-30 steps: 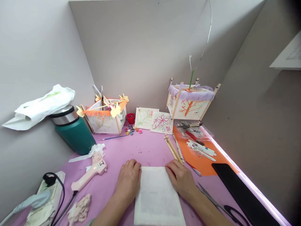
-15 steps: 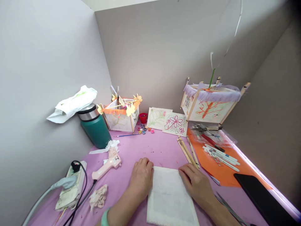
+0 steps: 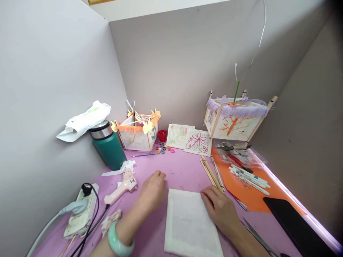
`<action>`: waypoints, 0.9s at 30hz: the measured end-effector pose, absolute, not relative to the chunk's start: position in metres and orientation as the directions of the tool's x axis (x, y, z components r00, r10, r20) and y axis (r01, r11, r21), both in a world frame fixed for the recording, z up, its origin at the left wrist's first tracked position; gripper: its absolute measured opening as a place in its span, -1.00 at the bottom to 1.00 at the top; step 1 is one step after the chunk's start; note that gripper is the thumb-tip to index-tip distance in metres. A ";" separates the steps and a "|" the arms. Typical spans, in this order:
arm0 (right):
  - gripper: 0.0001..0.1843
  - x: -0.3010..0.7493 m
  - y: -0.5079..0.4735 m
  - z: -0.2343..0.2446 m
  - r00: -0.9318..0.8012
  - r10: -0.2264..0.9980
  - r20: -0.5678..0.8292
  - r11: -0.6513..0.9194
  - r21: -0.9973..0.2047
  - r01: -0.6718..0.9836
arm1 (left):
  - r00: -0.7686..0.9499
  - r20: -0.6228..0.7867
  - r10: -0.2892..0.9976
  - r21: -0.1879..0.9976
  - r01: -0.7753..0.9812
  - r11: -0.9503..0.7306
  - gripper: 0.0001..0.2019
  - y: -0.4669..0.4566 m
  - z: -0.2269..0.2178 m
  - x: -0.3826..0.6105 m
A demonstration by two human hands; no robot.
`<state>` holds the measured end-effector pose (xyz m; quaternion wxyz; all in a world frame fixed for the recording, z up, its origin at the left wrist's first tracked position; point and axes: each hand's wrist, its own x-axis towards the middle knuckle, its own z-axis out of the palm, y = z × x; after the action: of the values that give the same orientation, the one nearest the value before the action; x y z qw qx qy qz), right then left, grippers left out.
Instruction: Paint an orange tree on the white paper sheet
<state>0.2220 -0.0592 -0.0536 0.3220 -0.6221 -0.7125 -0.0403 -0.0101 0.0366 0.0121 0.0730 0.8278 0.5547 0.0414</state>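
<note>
A flat white rectangular panel [image 3: 191,225] with a slightly raised border lies on the purple tabletop in front of me. At its upper right corner, my right hand [image 3: 221,208] keeps its curled fingers pressed on the edge. My left hand [image 3: 154,189] is off the panel, beyond its upper left corner. Its fingers are loosely bent and nothing shows in them; the fingertips are partly hidden. A pale green bangle [image 3: 120,242] circles my left wrist. Several thin wooden sticks [image 3: 211,171] lie just beyond my right hand.
Left are a pink glue gun [image 3: 124,186], a power strip [image 3: 80,217] with cables and a green bottle [image 3: 109,148]. Two paper-sided frames [image 3: 138,139], [image 3: 233,123] and drawn cards [image 3: 197,141] stand behind. Pens [image 3: 250,178], scissors [image 3: 258,233] and a black phone [image 3: 297,225] lie right.
My left hand has let go of the panel's upper left corner and moved left and away from me. My right hand stays at the right corner. The view has tilted slightly.
</note>
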 end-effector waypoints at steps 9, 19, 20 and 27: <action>-0.74 0.222 -0.058 -0.057 -0.015 0.874 0.486 0.209 -0.347 0.914 | 0.120 -0.052 0.991 -0.114 0.986 -0.125 -0.64 0.151 0.036 -0.021; -0.74 0.221 -0.056 -0.054 0.003 0.871 0.490 0.197 -0.357 0.913 | 0.268 0.035 0.963 -0.165 0.952 -0.259 -0.71 0.152 0.031 -0.029; -0.74 0.221 -0.056 -0.053 0.006 0.869 0.495 0.205 -0.372 0.905 | 0.289 0.036 0.957 -0.154 0.948 -0.280 -0.68 0.146 0.035 -0.025; -0.70 0.214 -0.061 -0.044 0.026 0.839 0.543 0.371 -0.607 0.703 | 0.740 0.048 0.671 0.160 0.657 -0.737 -0.79 0.046 0.042 0.039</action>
<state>0.2140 -0.0611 -0.0445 0.4518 -0.5556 -0.6938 0.0756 0.0389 0.0457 0.0416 0.0663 0.9304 0.3568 0.0513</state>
